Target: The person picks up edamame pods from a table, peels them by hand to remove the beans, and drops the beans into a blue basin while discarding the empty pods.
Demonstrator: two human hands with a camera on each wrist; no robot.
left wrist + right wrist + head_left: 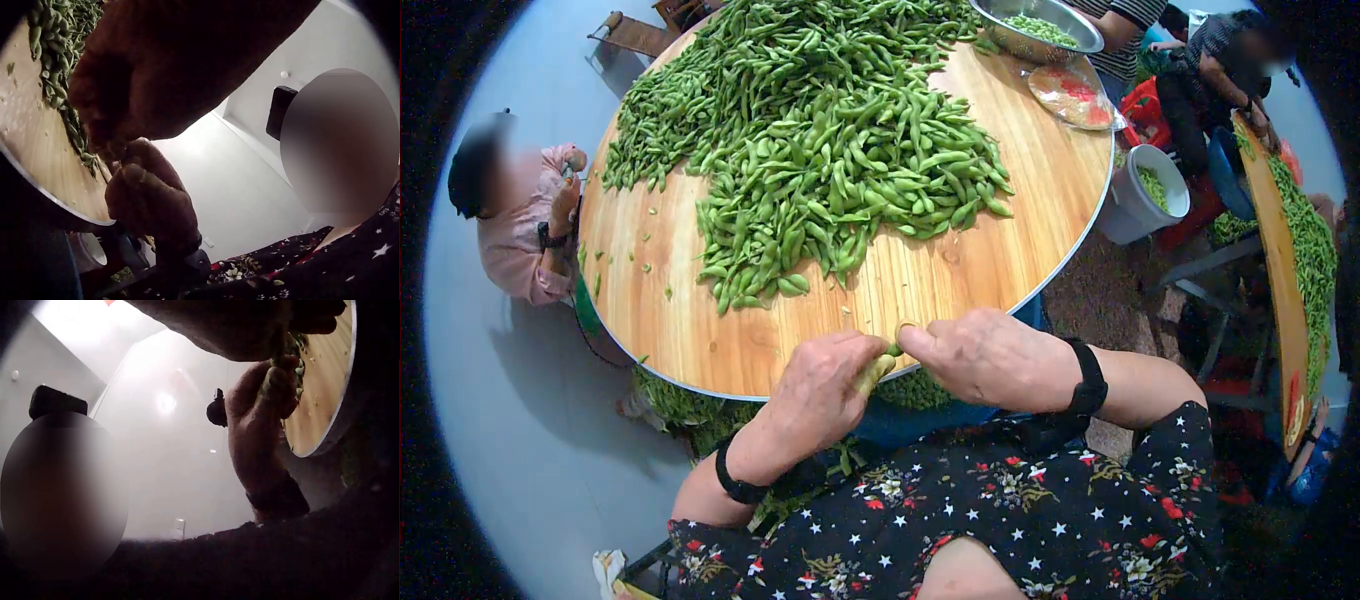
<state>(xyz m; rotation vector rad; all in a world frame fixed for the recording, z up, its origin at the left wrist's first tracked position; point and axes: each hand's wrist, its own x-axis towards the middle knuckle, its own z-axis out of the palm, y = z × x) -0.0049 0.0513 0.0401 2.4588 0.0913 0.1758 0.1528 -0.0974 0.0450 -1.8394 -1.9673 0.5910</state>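
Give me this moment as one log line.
left hand: pinches soybean pod | right hand: pinches same pod | position: near rim of round wooden table | soybean pod heap: on table, beyond hands

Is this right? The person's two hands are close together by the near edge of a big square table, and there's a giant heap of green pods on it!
Almost! The table is round, not square; the head view shows its curved rim. The left hand and right hand are close together by its near edge, and the giant heap of green pods is on it.
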